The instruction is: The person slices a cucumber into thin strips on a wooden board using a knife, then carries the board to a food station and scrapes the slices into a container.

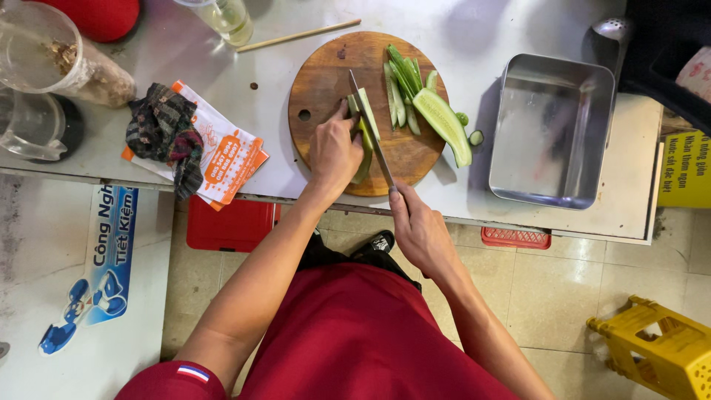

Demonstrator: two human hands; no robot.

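Note:
A round wooden cutting board (326,81) lies on the metal counter. My left hand (333,152) presses a cucumber piece (365,137) down on the board. My right hand (418,230) grips the handle of a knife (370,126), whose blade runs lengthwise along that cucumber piece. Several long cucumber strips (404,85) and a halved cucumber (443,122) lie on the right part of the board. Two small cucumber ends (475,138) sit by the board's right edge.
A rectangular metal tray (552,130) stands right of the board. A dark cloth (164,133) lies on orange-and-white packets (229,159) at the left. Plastic jars (44,52), a glass (226,18) and a chopstick (300,35) sit at the back. A yellow stool (659,344) stands on the tiled floor.

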